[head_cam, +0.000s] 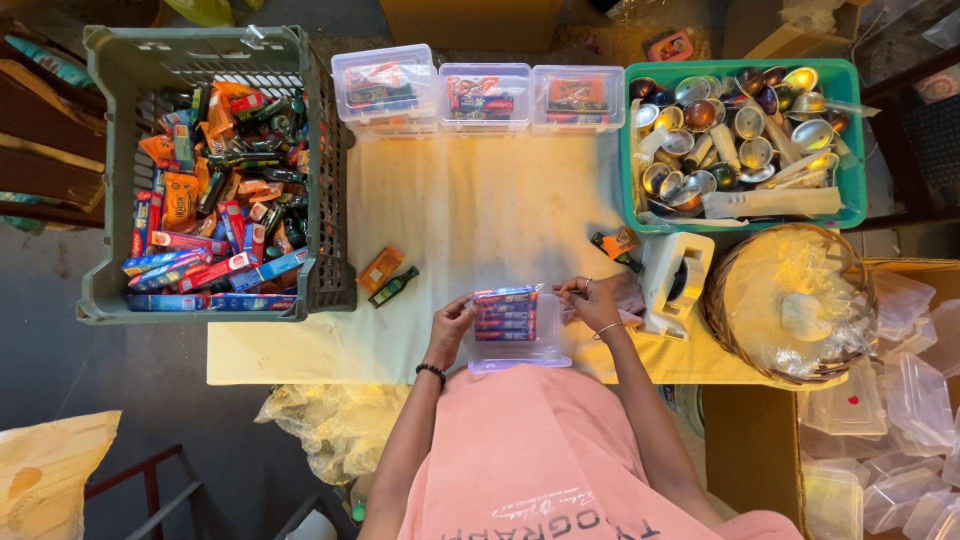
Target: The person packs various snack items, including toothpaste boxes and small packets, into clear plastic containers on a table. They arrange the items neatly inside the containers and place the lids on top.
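While both hands hold one clear box (517, 340) | three filled boxes (485, 95) behind

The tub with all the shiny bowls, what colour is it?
The tub is green, seen clearly in the head view.

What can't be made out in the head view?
- Right hand: fingertips bunched together, whatever they pinch is too small to tell.
- Clear plastic box: its near edge is hidden by the pink shirt.
- Grey plastic crate: the lower packets are buried under the top ones.
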